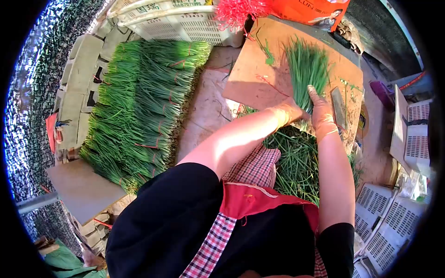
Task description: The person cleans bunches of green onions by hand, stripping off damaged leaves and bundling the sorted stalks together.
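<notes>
A loose bunch of green stalks [306, 65] lies on the brown board [252, 69], its leafy tips pointing away from me. My left hand [291, 111] is wrapped round the lower end of the bunch from the left side. On the right side, my right hand [321, 109] grips the same bunch, thumb and fingers against the stalks. A flat blade-like piece [338, 107] rests on the board just right of my right hand. A red tie [271, 85] lies on the board to the left of the bunch.
Tied green bunches [148, 102] are stacked at the left. White crates [181, 28] stand behind them, and more crates [375, 208] are at the lower right. Red ties [236, 11] and an orange bag [306, 10] are at the back. Loose leaves [294, 160] lie below the board.
</notes>
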A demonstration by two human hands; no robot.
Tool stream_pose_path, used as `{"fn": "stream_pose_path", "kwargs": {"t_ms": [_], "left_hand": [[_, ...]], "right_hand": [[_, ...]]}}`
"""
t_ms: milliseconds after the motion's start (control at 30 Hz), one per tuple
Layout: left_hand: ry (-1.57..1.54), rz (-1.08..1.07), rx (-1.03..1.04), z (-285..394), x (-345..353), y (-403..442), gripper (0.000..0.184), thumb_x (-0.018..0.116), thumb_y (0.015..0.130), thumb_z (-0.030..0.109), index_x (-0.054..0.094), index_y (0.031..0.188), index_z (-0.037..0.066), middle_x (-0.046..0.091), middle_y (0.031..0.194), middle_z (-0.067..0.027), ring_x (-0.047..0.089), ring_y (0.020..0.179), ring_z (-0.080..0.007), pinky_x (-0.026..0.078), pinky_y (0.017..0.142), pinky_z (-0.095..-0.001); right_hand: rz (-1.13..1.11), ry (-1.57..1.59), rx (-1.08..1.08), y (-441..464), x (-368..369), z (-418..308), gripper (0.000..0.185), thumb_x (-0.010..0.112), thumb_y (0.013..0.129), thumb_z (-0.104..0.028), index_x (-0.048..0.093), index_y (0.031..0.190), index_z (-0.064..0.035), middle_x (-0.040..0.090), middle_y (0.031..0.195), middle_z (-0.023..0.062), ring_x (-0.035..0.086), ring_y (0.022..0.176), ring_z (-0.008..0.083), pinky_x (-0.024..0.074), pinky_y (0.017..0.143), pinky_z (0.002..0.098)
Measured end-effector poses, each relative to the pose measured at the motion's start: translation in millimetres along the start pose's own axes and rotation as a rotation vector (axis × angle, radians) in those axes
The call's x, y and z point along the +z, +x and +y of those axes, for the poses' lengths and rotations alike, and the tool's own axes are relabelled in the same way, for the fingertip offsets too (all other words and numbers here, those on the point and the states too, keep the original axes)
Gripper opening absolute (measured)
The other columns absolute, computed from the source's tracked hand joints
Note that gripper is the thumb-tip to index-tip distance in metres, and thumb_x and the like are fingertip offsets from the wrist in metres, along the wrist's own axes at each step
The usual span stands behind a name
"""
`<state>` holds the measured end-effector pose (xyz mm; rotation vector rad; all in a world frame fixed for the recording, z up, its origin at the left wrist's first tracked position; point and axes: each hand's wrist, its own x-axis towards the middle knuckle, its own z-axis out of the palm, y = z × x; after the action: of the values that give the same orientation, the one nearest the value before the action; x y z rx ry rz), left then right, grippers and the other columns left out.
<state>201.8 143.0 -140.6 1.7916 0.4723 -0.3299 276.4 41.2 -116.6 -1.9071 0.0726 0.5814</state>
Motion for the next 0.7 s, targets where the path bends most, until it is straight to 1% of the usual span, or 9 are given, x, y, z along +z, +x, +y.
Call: {"fn": "stream_pose_path", "kwargs": {"t_ms": [33, 167, 267, 333, 467, 500, 567, 633, 700], "left_hand": [[0.014, -0.002, -0.026, 1, -2, -1, 0.052, 0.073, 0.066, 0.024, 0.058, 0.107, -0.003, 0.063, 0.094, -0.0196, 0.060, 0.089, -0.0275, 0.047, 0.080, -0.0347], [0.221, -0.045, -0.017, 5, -3, 5, 0.054, 0.073, 0.067, 0.031, 0.060, 0.107, -0.004, 0.063, 0.098, -0.0218, 0.060, 0.092, -0.0285, 0.046, 0.081, -0.0343], [0.315, -0.162, -0.249, 33, -23, -12, 0.060, 0.069, 0.071, 0.042, 0.059, 0.110, -0.002, 0.061, 0.109, -0.0200, 0.059, 0.103, -0.0262, 0.045, 0.088, -0.0346], [0.342, -0.084, -0.151, 26, -24, -12, 0.060, 0.063, 0.075, 0.046, 0.059, 0.109, -0.003, 0.061, 0.108, -0.0213, 0.058, 0.103, -0.0290, 0.044, 0.089, -0.0355], [0.469, -0.009, -0.074, 28, -26, -3, 0.067, 0.056, 0.076, 0.054, 0.060, 0.104, -0.006, 0.059, 0.109, -0.0228, 0.057, 0.104, -0.0345, 0.044, 0.089, -0.0370], [0.504, 0.042, -0.081, 29, -23, -2, 0.067, 0.055, 0.077, 0.055, 0.061, 0.102, -0.007, 0.060, 0.106, -0.0243, 0.057, 0.103, -0.0348, 0.044, 0.089, -0.0374], [0.574, 0.093, -0.082, 18, -13, 11, 0.072, 0.053, 0.080, 0.057, 0.056, 0.107, -0.010, 0.060, 0.103, -0.0254, 0.057, 0.102, -0.0359, 0.044, 0.089, -0.0378], [0.608, 0.138, -0.202, 13, -2, 26, 0.079, 0.054, 0.080, 0.055, 0.044, 0.121, -0.011, 0.057, 0.107, -0.0303, 0.055, 0.105, -0.0375, 0.043, 0.090, -0.0385], [0.577, 0.082, -0.200, 9, -8, 26, 0.081, 0.055, 0.080, 0.055, 0.039, 0.124, -0.011, 0.055, 0.109, -0.0326, 0.054, 0.108, -0.0379, 0.041, 0.093, -0.0386]], "right_hand": [[-0.160, 0.258, 0.049, 9, 0, 7, 0.052, 0.062, 0.082, -0.042, 0.053, 0.118, -0.0053, 0.059, 0.109, 0.0075, 0.054, 0.096, 0.0191, 0.0409, 0.089, 0.0349], [0.018, 0.200, 0.157, 11, -24, 30, 0.040, 0.058, 0.084, -0.040, 0.056, 0.111, -0.0095, 0.061, 0.097, 0.0039, 0.056, 0.086, 0.0164, 0.0451, 0.079, 0.0328], [-0.084, 0.122, 0.275, 1, -46, 22, 0.036, 0.055, 0.086, -0.039, 0.056, 0.106, -0.0094, 0.060, 0.095, 0.0031, 0.057, 0.085, 0.0158, 0.0467, 0.073, 0.0337], [-0.078, 0.030, 0.289, 14, -57, 46, 0.036, 0.052, 0.087, -0.039, 0.057, 0.102, -0.0069, 0.061, 0.093, 0.0046, 0.059, 0.083, 0.0162, 0.0469, 0.070, 0.0329], [-0.392, -1.025, -0.649, 37, -59, 93, 0.022, 0.049, 0.085, -0.020, 0.062, 0.092, -0.0030, 0.062, 0.086, 0.0098, 0.060, 0.079, 0.0213, 0.0468, 0.071, 0.0321], [-0.325, -1.047, -0.530, 28, -52, 92, 0.018, 0.053, 0.081, -0.015, 0.063, 0.091, -0.0041, 0.062, 0.088, 0.0137, 0.060, 0.085, 0.0258, 0.0475, 0.076, 0.0355], [-0.508, -1.997, -0.659, 14, -26, 65, 0.021, 0.056, 0.078, -0.012, 0.061, 0.095, -0.0011, 0.061, 0.094, 0.0241, 0.058, 0.094, 0.0353, 0.0455, 0.084, 0.0403], [-0.153, -0.829, -0.222, 15, -18, 74, 0.030, 0.051, 0.078, -0.014, 0.056, 0.103, 0.0030, 0.058, 0.099, 0.0287, 0.054, 0.100, 0.0423, 0.0422, 0.087, 0.0425], [-0.095, -0.672, -0.064, 9, -15, 71, 0.033, 0.049, 0.078, -0.014, 0.055, 0.105, 0.0034, 0.058, 0.101, 0.0291, 0.053, 0.101, 0.0434, 0.0419, 0.086, 0.0427]]}}
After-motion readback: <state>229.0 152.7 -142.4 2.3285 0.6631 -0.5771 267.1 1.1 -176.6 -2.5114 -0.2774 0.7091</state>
